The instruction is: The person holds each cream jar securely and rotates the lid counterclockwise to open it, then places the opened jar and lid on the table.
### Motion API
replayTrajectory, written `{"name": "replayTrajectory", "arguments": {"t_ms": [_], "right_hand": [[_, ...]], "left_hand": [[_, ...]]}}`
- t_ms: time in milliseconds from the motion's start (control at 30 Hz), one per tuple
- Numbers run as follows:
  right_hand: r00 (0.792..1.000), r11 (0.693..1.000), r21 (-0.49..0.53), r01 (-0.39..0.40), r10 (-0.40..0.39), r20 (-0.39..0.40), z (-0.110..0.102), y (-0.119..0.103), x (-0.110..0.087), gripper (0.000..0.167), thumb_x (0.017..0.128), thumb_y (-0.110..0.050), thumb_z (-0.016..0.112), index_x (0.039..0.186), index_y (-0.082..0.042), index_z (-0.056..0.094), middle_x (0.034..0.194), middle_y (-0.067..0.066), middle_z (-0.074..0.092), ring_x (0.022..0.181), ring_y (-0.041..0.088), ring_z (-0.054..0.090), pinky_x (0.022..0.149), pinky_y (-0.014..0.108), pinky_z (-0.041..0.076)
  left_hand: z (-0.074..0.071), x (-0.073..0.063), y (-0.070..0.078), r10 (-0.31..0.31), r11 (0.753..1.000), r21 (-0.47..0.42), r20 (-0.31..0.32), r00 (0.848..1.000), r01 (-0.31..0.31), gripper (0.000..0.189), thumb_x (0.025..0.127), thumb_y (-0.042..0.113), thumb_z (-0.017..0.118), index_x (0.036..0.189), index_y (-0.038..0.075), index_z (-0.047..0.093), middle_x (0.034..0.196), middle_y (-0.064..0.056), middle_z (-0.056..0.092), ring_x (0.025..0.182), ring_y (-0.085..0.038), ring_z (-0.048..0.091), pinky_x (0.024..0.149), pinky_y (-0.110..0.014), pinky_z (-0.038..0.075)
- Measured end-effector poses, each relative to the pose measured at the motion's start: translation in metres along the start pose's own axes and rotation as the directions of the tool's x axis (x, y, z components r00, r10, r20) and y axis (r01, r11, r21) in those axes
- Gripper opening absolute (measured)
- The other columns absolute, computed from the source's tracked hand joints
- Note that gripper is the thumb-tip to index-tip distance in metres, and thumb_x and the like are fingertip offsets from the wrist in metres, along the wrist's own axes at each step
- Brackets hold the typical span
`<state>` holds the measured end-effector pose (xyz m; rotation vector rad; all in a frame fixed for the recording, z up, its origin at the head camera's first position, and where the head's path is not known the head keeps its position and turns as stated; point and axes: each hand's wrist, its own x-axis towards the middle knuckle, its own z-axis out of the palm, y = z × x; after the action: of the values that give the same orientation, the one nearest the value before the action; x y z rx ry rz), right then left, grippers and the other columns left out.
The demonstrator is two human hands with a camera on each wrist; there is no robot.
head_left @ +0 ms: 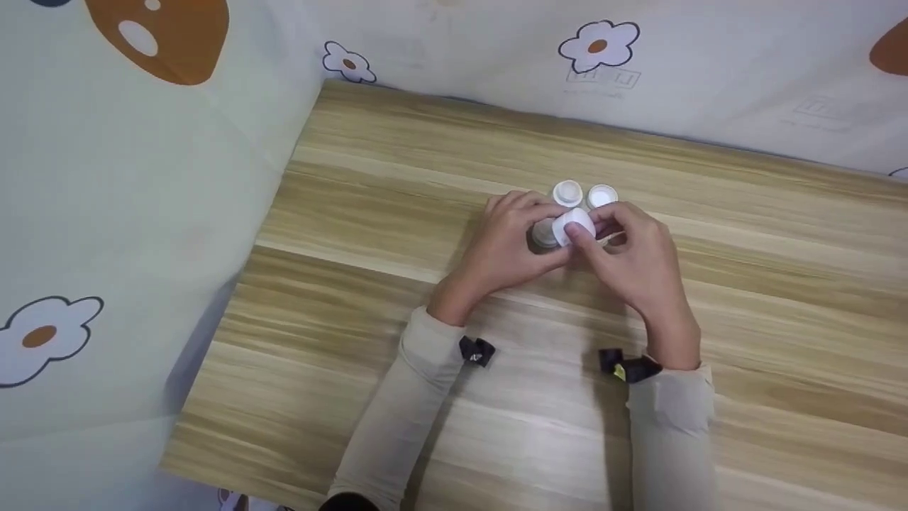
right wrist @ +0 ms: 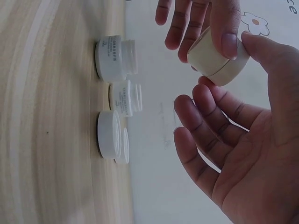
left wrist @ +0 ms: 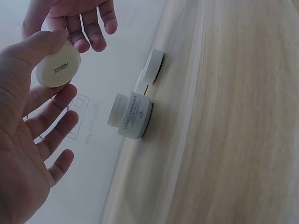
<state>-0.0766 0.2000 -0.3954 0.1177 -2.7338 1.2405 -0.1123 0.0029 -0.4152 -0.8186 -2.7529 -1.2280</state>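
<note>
Both hands hold a white cream jar (head_left: 573, 227) above the table. My left hand (head_left: 505, 238) pinches it between thumb and index finger, the other fingers spread in the left wrist view, where its printed base (left wrist: 58, 69) shows. From the other side my right hand (head_left: 631, 259) grips the jar's lid end with thumb and index finger; a seam rings the jar in the right wrist view. Below stand two jars without lids, a larger one (right wrist: 110, 58) and a smaller one (right wrist: 121, 98). Two loose white lids, a nearer one (right wrist: 108, 134) and a farther one (right wrist: 125, 147), lie beside them.
The wood-grain table (head_left: 355, 284) ends at a pale wall covering (head_left: 454, 42) with printed flowers at the back and left. Black wrist cameras sit on both sleeves, one on the left cuff (head_left: 477, 351) and one on the right cuff (head_left: 630, 365).
</note>
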Motion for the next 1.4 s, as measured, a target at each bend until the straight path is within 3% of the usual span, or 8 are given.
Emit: {"name": "replayTrajectory", "arguments": {"t_ms": [400,800,967,1400], "right_hand": [[1.0,1.0,0.006,0.018,-0.018,0.007,0.0014,0.0025,0.0,0.031,0.095,-0.03,0.08,0.104,-0.001,0.074,0.096,0.012,0.074,0.087,0.021,0.07,0.076,0.018,0.052],[1.0,1.0,-0.001,0.008,-0.008,0.013,0.0028,0.0035,0.0009,0.032,0.095,-0.033,0.08,0.108,-0.004,0.075,0.096,0.008,0.074,0.085,0.013,0.066,0.075,0.017,0.053],[1.0,1.0,-0.004,0.002,-0.002,0.02,0.0033,0.0045,0.0014,0.033,0.095,-0.032,0.08,0.108,-0.003,0.074,0.098,0.01,0.074,0.086,0.016,0.068,0.075,0.018,0.054],[1.0,1.0,0.007,0.006,-0.006,0.011,0.0027,0.0018,0.0011,0.031,0.095,-0.03,0.08,0.109,-0.002,0.075,0.097,0.011,0.074,0.086,0.017,0.068,0.075,0.02,0.054]], "left_hand": [[0.0006,-0.0003,-0.001,-0.019,0.999,0.027,0.026,1.0,0.018,0.049,0.088,0.04,0.082,0.132,0.021,0.074,0.131,-0.001,0.073,0.13,-0.021,0.06,0.115,-0.043,0.041],[0.001,0.0008,-0.0031,-0.009,1.0,-0.024,0.03,1.0,0.009,0.047,0.089,0.033,0.082,0.132,0.016,0.074,0.129,-0.002,0.073,0.121,-0.02,0.064,0.108,-0.037,0.048],[0.0021,0.0009,-0.0043,-0.017,0.997,-0.068,0.053,0.998,0.021,0.048,0.09,0.03,0.081,0.133,0.013,0.072,0.131,-0.004,0.072,0.123,-0.02,0.063,0.11,-0.034,0.049],[0.002,0.0004,-0.0034,-0.03,0.998,-0.062,0.037,0.999,0.032,0.048,0.09,0.03,0.081,0.134,0.014,0.071,0.131,-0.003,0.072,0.123,-0.019,0.063,0.108,-0.033,0.05]]}}
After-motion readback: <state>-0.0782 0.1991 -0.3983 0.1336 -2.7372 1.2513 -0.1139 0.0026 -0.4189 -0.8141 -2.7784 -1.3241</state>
